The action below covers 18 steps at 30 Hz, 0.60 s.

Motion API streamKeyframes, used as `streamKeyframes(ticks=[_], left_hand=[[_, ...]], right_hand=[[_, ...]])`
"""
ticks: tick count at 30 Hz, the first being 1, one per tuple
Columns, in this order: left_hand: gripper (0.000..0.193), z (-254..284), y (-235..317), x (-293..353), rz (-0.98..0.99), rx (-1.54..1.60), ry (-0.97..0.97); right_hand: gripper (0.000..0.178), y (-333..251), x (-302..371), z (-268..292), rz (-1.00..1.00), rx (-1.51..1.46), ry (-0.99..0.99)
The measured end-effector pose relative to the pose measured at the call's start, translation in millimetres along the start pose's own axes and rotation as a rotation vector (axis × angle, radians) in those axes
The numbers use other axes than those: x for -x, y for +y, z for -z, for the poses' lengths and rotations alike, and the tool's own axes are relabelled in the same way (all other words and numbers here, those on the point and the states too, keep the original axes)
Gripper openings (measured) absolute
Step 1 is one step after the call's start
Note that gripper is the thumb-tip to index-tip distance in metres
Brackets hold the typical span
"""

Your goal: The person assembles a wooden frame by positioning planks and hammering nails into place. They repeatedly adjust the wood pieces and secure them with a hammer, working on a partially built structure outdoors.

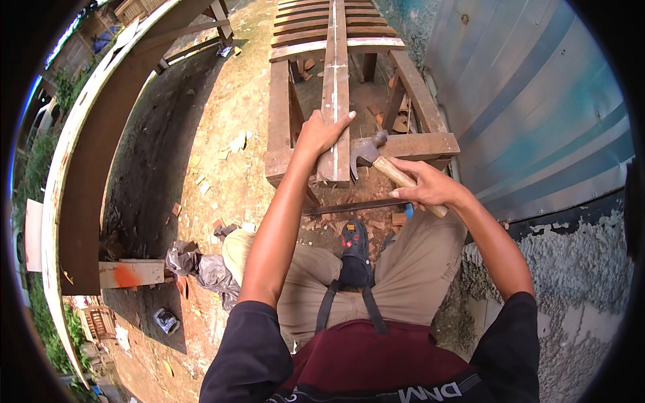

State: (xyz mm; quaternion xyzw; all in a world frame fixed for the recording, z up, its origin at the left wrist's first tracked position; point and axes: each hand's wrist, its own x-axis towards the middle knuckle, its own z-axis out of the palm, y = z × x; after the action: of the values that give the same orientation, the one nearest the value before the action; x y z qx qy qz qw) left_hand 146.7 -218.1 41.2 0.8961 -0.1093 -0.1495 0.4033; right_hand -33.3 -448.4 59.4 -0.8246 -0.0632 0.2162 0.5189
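My left hand (321, 134) grips the near part of a long brown wooden plank (334, 84), its thumb lying across the top and its other fingers partly hidden at the left edge. A whitish streak runs down the plank's length. The plank rests lengthwise on a wooden frame (279, 107) with slats at the far end. In my right hand (426, 183) is a claw hammer (393, 170), held by its pale wooden handle. The grey hammer head is just right of the plank's near end, with the claw pointing down.
A corrugated metal sheet (517, 87) and a rough wall (571, 282) stand close on my right. Wood chips (238, 141) litter the ground. To the left are a long wooden board structure (84, 201), a crumpled grey plastic bag (218, 274) and a can (166, 320).
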Motion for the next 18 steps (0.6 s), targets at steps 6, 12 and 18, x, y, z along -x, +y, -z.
streamKeyframes(ticks=[6, 12, 18], left_hand=[[0.118, -12.8, 30.9, -13.5, 0.064, -0.253, 0.220], [0.105, -22.7, 24.1, -24.0, 0.038, -0.224, 0.172], [0.106, -29.9, 17.0, -28.0, -0.027, -0.232, 0.215]], right_hand=[[0.065, 6.5, 1.0, -34.4, -0.026, 0.655, 0.295], [0.069, 13.4, 1.2, -10.3, 0.058, 0.643, 0.170], [0.073, 18.0, -3.6, 17.1, 0.091, 0.628, 0.044]])
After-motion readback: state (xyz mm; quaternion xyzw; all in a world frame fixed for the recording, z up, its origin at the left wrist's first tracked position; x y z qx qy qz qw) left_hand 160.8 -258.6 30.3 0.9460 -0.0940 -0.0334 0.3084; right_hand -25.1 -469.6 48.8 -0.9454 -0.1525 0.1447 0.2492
